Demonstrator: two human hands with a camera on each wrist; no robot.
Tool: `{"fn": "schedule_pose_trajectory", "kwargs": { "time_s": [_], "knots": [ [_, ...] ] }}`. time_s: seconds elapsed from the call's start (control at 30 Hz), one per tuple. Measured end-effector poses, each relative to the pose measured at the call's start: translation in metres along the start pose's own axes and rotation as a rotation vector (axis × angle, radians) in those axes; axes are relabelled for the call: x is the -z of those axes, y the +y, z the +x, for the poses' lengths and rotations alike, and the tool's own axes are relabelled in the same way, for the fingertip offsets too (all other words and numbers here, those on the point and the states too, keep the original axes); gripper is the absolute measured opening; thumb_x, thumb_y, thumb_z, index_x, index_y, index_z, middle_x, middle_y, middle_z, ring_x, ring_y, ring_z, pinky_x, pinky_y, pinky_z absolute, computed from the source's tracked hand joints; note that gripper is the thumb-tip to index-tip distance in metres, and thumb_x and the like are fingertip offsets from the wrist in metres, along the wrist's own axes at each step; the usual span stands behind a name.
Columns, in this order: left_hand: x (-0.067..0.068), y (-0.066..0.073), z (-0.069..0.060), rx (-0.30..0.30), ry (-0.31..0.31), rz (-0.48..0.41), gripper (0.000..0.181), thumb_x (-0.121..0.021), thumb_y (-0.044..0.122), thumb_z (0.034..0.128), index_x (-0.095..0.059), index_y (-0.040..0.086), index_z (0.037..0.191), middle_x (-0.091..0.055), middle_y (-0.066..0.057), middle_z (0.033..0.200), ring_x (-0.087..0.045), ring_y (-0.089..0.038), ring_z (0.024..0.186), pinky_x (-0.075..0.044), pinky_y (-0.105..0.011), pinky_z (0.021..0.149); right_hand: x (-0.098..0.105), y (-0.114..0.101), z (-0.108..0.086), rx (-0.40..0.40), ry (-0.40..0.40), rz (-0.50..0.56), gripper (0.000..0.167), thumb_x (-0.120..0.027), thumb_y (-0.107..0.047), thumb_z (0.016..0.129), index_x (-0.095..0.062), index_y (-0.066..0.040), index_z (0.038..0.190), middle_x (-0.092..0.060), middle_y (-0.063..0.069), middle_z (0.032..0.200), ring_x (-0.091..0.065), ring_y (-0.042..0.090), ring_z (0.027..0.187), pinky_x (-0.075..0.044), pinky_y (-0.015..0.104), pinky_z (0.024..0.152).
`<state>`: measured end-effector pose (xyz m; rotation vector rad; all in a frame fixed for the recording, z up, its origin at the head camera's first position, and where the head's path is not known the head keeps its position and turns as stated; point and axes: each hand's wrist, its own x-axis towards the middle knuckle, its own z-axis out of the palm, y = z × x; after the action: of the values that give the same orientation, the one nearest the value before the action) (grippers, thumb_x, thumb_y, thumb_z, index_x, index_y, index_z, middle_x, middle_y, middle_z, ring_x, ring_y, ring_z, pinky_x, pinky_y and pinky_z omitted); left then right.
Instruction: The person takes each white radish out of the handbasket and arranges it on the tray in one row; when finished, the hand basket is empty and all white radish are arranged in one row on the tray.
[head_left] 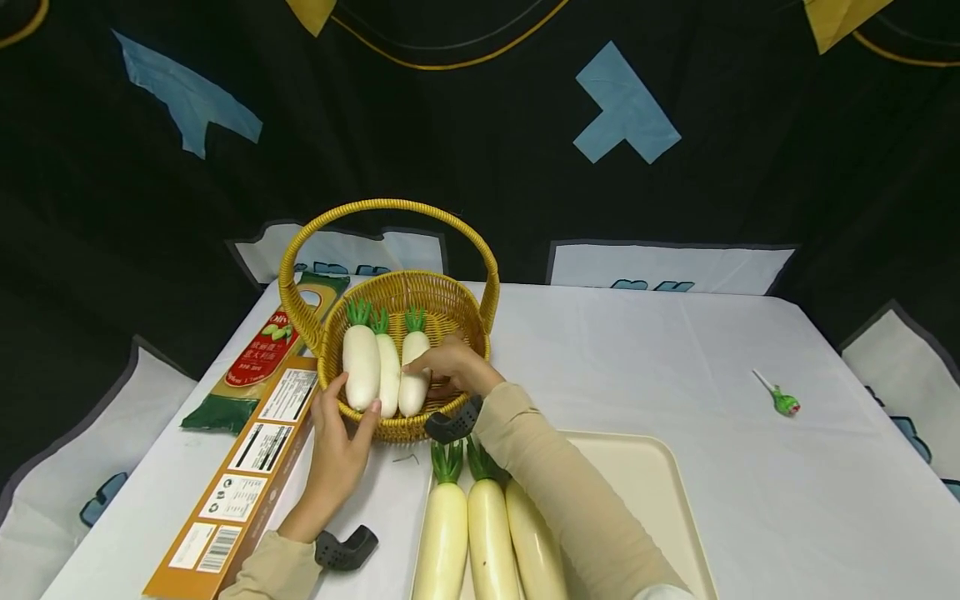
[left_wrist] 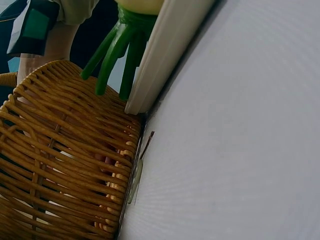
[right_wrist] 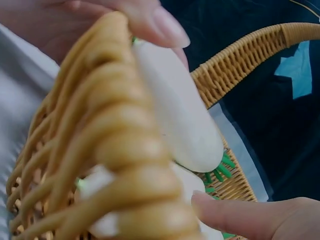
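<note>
A yellow wicker basket (head_left: 392,430) with a tall handle stands at the table's back left. Three white radishes with green tops lie in it: a left one (head_left: 362,367), a middle one (head_left: 388,377) and a right one (head_left: 412,393). My left hand (head_left: 336,454) reaches over the front rim and pinches the left radish's lower end (right_wrist: 175,105) between thumb and finger. With curled fingers, my right hand (head_left: 459,367) holds the right radish; some fingers are hidden inside the basket. Only the basket's woven side (left_wrist: 65,150) shows in the left wrist view, not the left fingers.
A cream tray (head_left: 652,475) in front holds three larger pale radishes (head_left: 444,533), partly under the right forearm. Left of the basket lie a green-and-gold packet (head_left: 262,354) and a long orange box (head_left: 247,462). A lollipop (head_left: 785,403) lies at the right.
</note>
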<state>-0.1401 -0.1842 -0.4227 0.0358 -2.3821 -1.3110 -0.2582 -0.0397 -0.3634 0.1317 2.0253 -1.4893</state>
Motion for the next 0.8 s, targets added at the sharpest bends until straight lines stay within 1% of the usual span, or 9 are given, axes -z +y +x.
{"fn": "schedule_pose_trajectory", "kwargs": {
  "time_s": [0.03,0.1,0.17,0.27,0.33,0.4,0.53,0.63,0.8],
  "knots": [
    [0.0000,-0.0003,-0.0001,0.001,0.001,-0.002,0.059,-0.053,0.021,0.0893,-0.024,0.005,0.138,-0.021,-0.025,0.137,-0.030,-0.038,0.122,-0.026,-0.057,0.097,-0.0007,0.0002,-0.0001,0.002,0.007,-0.010,0.103,-0.071,-0.016,0.077,0.006,-0.001,0.142,-0.051,0.016,0.106,-0.057,0.022,0.078,-0.053,0.038,0.077],
    [-0.0005,-0.0015,0.0000,-0.001,0.008,-0.005,0.059,-0.054,0.020,0.0889,-0.025,0.004,0.137,-0.022,-0.025,0.136,-0.029,-0.037,0.123,-0.025,-0.055,0.098,-0.0019,0.0005,-0.0007,0.015,0.020,-0.016,0.110,-0.071,-0.015,0.077,0.018,-0.004,0.142,-0.053,0.016,0.103,-0.060,0.023,0.079,-0.054,0.038,0.075],
    [-0.0009,-0.0024,0.0002,-0.005,0.014,-0.007,0.059,-0.055,0.020,0.0884,-0.025,0.004,0.137,-0.022,-0.026,0.135,-0.029,-0.037,0.123,-0.024,-0.055,0.099,-0.0032,0.0009,-0.0015,0.026,0.033,-0.017,0.112,-0.071,-0.015,0.076,0.019,-0.006,0.142,-0.052,0.019,0.110,-0.062,0.026,0.083,-0.054,0.038,0.074],
    [-0.0016,-0.0033,0.0007,-0.017,0.020,-0.004,0.059,-0.055,0.019,0.0880,-0.026,0.003,0.136,-0.023,-0.026,0.135,-0.028,-0.037,0.124,-0.023,-0.056,0.100,-0.0037,0.0013,-0.0034,0.047,0.032,-0.022,0.111,-0.071,-0.013,0.077,0.017,-0.010,0.143,-0.041,0.023,0.128,-0.061,0.029,0.091,-0.054,0.038,0.073],
    [-0.0019,-0.0033,0.0008,-0.022,0.018,-0.003,0.059,-0.055,0.019,0.0881,-0.025,0.002,0.136,-0.023,-0.026,0.135,-0.028,-0.038,0.124,-0.023,-0.057,0.099,-0.0031,0.0016,-0.0041,0.064,0.028,-0.042,0.108,-0.071,-0.014,0.077,0.014,-0.013,0.144,-0.034,0.023,0.134,-0.060,0.028,0.092,-0.054,0.038,0.072],
    [-0.0023,-0.0035,0.0009,-0.023,0.015,-0.002,0.059,-0.055,0.020,0.0882,-0.025,0.003,0.136,-0.023,-0.026,0.135,-0.028,-0.038,0.124,-0.023,-0.057,0.099,-0.0020,0.0024,-0.0041,0.087,0.011,-0.051,0.104,-0.070,-0.013,0.077,0.008,-0.016,0.146,-0.032,0.023,0.136,-0.059,0.029,0.090,-0.054,0.039,0.071],
    [-0.0028,-0.0045,0.0007,-0.014,0.009,-0.003,0.059,-0.055,0.021,0.0886,-0.025,0.004,0.136,-0.023,-0.025,0.136,-0.028,-0.038,0.125,-0.023,-0.057,0.099,-0.0002,0.0051,-0.0020,0.148,-0.030,-0.058,0.090,-0.067,-0.013,0.078,-0.009,-0.025,0.146,-0.038,0.020,0.133,-0.061,0.027,0.080,-0.054,0.040,0.068],
    [-0.0023,-0.0043,0.0000,-0.014,0.010,-0.002,0.059,-0.055,0.021,0.0888,-0.025,0.004,0.137,-0.023,-0.025,0.136,-0.028,-0.038,0.125,-0.023,-0.057,0.100,0.0000,0.0060,-0.0012,0.181,-0.058,-0.050,0.081,-0.064,-0.013,0.080,-0.017,-0.029,0.145,-0.040,0.018,0.132,-0.062,0.027,0.076,-0.054,0.042,0.069],
    [-0.0012,-0.0044,0.0000,-0.022,0.018,0.000,0.059,-0.055,0.020,0.0887,-0.025,0.004,0.137,-0.023,-0.025,0.136,-0.028,-0.038,0.125,-0.023,-0.057,0.100,0.0021,0.0018,-0.0045,0.172,-0.120,-0.011,0.071,-0.058,-0.015,0.083,-0.024,-0.033,0.142,-0.045,0.014,0.127,-0.060,0.023,0.071,-0.053,0.043,0.073]
  ]
}}
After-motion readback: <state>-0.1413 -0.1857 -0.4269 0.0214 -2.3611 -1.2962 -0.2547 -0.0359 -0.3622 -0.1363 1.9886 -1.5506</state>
